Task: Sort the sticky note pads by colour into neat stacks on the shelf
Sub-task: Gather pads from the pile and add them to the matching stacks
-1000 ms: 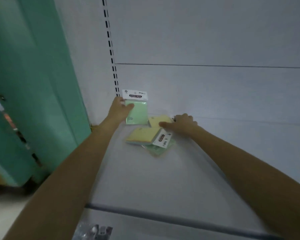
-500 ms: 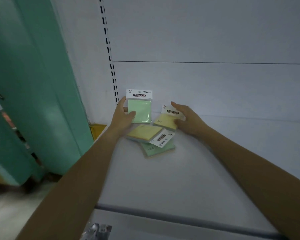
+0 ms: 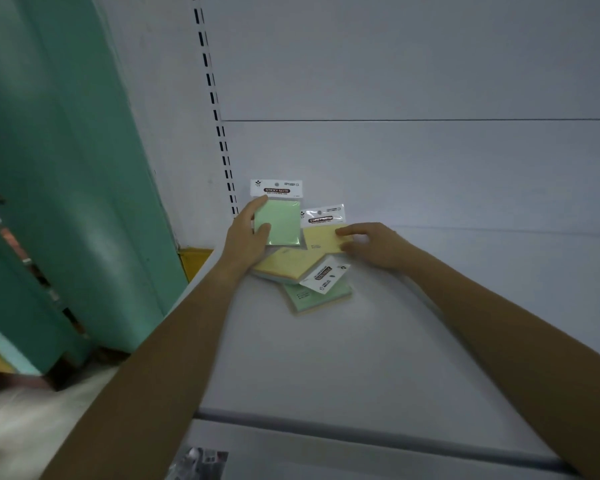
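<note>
**SHELF CORNER: FOUR PACKETED PADS, COLOURS MIXED**

Found four pads at rear left corner of white metal shelf, close to slotted white upright.

Noted left hand gripping pale green square sticky note pad, thumb across front face, fingers at far edge. Held upright above the heap, near back panel. Sealed in clear plastic sleeve under white header card marked "STICKY NOTE".

Noted right hand pinching pale yellow square sticky note pad at its right edge, forefinger on top, thumb at near edge. Likewise sleeved, header toward back panel, left edge hidden behind held green pad. Unable to tell whether lifted or resting.

Recorded second yellow pad lying flat just below left hand, header card turned toward front right.

Recorded second green pad lowest, flat on shelf, partly covered by that yellow pad.

Observed teal wall panel left of shelf, with yellow bracket between panel and shelf.
</note>
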A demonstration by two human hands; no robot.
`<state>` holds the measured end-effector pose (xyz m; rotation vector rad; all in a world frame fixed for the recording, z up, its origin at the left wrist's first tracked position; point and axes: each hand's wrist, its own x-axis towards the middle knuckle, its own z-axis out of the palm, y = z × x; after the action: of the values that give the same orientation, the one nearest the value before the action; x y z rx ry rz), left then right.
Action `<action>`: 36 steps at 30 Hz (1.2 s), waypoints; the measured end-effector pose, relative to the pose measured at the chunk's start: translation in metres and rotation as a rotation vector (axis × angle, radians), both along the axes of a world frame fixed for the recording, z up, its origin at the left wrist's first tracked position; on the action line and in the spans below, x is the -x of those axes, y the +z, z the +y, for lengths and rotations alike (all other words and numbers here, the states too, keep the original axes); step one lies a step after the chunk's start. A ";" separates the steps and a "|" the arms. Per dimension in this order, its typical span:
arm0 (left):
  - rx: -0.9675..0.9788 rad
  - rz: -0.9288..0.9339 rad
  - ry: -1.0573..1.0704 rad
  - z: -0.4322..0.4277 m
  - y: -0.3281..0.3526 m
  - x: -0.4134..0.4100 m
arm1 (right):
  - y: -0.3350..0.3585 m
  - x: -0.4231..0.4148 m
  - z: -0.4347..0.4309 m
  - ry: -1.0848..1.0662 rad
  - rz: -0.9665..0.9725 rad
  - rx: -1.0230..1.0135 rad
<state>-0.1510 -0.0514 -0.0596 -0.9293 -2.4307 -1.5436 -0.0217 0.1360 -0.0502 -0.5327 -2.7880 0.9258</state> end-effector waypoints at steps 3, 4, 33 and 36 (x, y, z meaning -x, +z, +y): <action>0.015 0.019 -0.010 -0.003 0.000 -0.001 | 0.006 0.004 -0.001 0.031 -0.057 0.067; 0.010 0.012 -0.013 -0.004 -0.001 -0.002 | 0.007 0.006 -0.004 0.041 -0.093 0.030; -0.180 -0.008 -0.171 0.030 0.046 -0.045 | 0.040 -0.084 0.033 -0.132 0.455 0.566; -0.167 0.001 -0.215 0.057 0.052 -0.075 | 0.041 -0.127 0.049 -0.162 0.481 0.578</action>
<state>-0.0757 0.0058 -0.0078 -1.1880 -2.2195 -1.7809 0.1053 0.1854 -0.0097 -0.5076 -2.0086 1.5790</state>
